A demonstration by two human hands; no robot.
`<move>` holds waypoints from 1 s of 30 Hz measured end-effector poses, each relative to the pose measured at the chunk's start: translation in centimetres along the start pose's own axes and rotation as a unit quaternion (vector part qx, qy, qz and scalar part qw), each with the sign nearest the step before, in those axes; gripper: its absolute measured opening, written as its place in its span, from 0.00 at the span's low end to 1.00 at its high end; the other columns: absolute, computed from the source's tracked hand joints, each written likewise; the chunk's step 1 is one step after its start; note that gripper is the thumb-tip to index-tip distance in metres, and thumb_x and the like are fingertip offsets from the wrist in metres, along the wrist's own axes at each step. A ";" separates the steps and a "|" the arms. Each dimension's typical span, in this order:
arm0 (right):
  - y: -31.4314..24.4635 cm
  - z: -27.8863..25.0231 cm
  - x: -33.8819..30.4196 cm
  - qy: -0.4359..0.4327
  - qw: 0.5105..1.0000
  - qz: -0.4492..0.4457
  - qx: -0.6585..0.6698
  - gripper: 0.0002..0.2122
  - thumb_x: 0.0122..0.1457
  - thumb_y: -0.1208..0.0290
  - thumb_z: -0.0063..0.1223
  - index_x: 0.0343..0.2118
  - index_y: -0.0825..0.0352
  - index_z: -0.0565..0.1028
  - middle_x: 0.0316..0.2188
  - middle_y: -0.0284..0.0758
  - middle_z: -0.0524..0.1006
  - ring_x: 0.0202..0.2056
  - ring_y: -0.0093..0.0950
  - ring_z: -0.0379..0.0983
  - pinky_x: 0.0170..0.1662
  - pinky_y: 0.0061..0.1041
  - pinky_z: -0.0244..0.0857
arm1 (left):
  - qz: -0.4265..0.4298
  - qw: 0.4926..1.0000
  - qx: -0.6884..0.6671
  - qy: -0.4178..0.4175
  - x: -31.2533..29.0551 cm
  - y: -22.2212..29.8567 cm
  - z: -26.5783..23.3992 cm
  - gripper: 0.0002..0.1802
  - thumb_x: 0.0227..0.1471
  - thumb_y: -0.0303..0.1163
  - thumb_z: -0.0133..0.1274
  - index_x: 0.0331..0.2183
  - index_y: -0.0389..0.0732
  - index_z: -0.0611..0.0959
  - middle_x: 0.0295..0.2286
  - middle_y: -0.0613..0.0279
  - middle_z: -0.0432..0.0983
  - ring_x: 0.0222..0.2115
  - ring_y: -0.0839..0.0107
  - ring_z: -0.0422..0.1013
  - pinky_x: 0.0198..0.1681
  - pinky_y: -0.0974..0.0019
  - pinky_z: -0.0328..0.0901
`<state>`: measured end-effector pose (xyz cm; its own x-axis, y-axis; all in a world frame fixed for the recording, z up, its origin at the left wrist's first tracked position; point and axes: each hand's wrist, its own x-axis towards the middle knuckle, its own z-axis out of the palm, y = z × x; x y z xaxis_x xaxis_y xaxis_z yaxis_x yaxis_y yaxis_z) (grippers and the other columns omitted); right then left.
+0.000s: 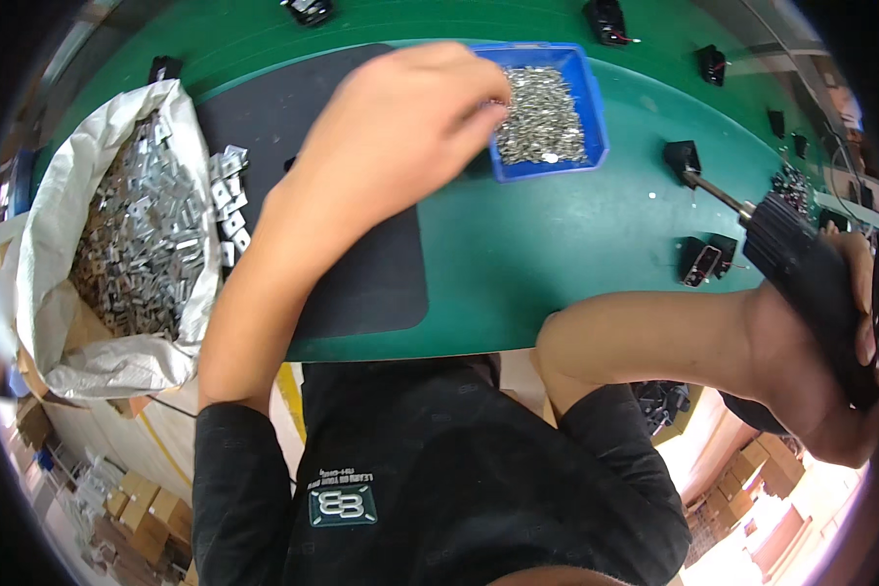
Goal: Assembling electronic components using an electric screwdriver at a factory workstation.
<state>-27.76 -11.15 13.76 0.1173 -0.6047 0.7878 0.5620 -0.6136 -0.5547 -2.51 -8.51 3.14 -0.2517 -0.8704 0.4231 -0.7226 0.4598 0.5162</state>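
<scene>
My left hand point(410, 122) is at the left rim of a blue plastic bin point(598, 146) full of small silvery screws point(545, 117). Its fingers are curled, thumb and forefinger drawn together over the bin's edge. Whatever may be between the fingertips is too small to make out. At the right, my right hand point(811, 361) is wrapped round a black electric screwdriver point(801, 264), held tilted. The long metal bit points up and left, its tip at a small black plastic housing point(682, 156) on the green table point(518, 264).
A white sack point(44, 244) of metal brackets point(151, 225) stands at the left, with loose brackets point(229, 200) beside it. A dark mat point(381, 283) lies under my left arm. More black housings point(705, 260) sit at the right, others along the far side.
</scene>
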 end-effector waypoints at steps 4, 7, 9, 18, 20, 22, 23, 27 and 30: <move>-0.9 -0.6 -0.2 -0.009 1.000 0.008 0.010 0.23 0.67 0.51 0.41 0.58 0.61 0.66 0.32 0.34 0.76 0.29 0.30 0.73 0.37 0.35 0.68 | -0.007 0.990 0.080 -0.116 2.9 0.5 4.7 0.09 0.45 0.29 0.61 0.29 0.37 0.79 0.28 0.55 0.77 0.33 0.56 0.76 0.36 0.56 0.70; -2.6 -1.1 0.0 -0.005 1.000 0.015 0.019 0.22 0.66 0.52 0.42 0.56 0.61 0.66 0.31 0.34 0.76 0.28 0.29 0.73 0.37 0.34 0.69 | 0.023 0.979 0.166 -0.120 3.5 -0.1 6.4 0.09 0.43 0.29 0.62 0.28 0.38 0.80 0.28 0.55 0.77 0.34 0.55 0.75 0.36 0.54 0.70; -2.5 -2.9 0.0 0.001 1.000 0.022 0.023 0.21 0.65 0.53 0.43 0.55 0.61 0.66 0.30 0.33 0.76 0.28 0.29 0.73 0.37 0.33 0.69 | 0.009 0.965 0.174 -0.194 4.0 0.3 6.1 0.08 0.42 0.29 0.63 0.27 0.39 0.81 0.28 0.56 0.77 0.35 0.55 0.75 0.36 0.54 0.70; -2.0 -3.7 0.2 0.016 0.997 0.049 0.059 0.18 0.61 0.56 0.47 0.50 0.61 0.67 0.28 0.31 0.75 0.27 0.27 0.73 0.36 0.30 0.69 | 0.027 0.992 0.086 -0.086 3.2 -0.8 6.4 0.05 0.49 0.30 0.57 0.27 0.39 0.80 0.26 0.60 0.77 0.31 0.57 0.75 0.37 0.55 0.70; -2.3 -4.3 0.4 0.016 0.996 0.056 0.067 0.17 0.60 0.57 0.47 0.48 0.61 0.67 0.27 0.31 0.75 0.27 0.26 0.73 0.36 0.30 0.69 | 0.016 0.994 0.080 -0.077 3.2 -0.6 6.5 0.05 0.49 0.31 0.56 0.27 0.39 0.80 0.26 0.60 0.77 0.32 0.57 0.75 0.37 0.56 0.70; -2.7 -4.8 0.5 0.017 0.995 0.063 0.076 0.17 0.59 0.58 0.48 0.47 0.61 0.67 0.27 0.31 0.75 0.27 0.26 0.73 0.36 0.29 0.69 | 0.005 0.995 0.074 -0.068 3.2 -0.6 6.6 0.06 0.50 0.31 0.55 0.27 0.39 0.80 0.26 0.59 0.77 0.32 0.57 0.75 0.37 0.56 0.70; -2.8 -5.0 0.5 0.018 0.994 0.066 0.081 0.16 0.58 0.58 0.49 0.46 0.60 0.67 0.27 0.30 0.75 0.26 0.26 0.73 0.36 0.29 0.69 | 0.012 0.995 0.076 -0.060 3.2 -0.6 6.7 0.06 0.49 0.31 0.55 0.27 0.39 0.79 0.26 0.59 0.77 0.31 0.58 0.75 0.35 0.56 0.69; -3.4 -5.8 0.4 0.023 0.992 0.080 0.099 0.15 0.56 0.60 0.50 0.44 0.60 0.68 0.26 0.30 0.75 0.26 0.25 0.73 0.36 0.27 0.69 | -0.037 0.998 0.026 -0.040 3.4 0.2 6.6 0.08 0.49 0.31 0.55 0.26 0.39 0.74 0.23 0.57 0.76 0.26 0.58 0.74 0.29 0.58 0.68; -3.3 -5.6 0.6 0.024 0.990 0.088 0.111 0.14 0.55 0.61 0.52 0.42 0.60 0.68 0.25 0.29 0.74 0.25 0.24 0.73 0.36 0.26 0.70 | -0.029 0.999 0.011 -0.030 3.5 0.0 6.8 0.09 0.49 0.30 0.55 0.26 0.39 0.72 0.22 0.58 0.75 0.24 0.58 0.74 0.27 0.58 0.67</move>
<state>-34.09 -12.30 14.53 0.1924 -0.7188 0.6681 0.7028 -0.3742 -0.6050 -7.77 -12.71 -0.40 -0.2467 -0.9047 0.3475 -0.7505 0.4052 0.5221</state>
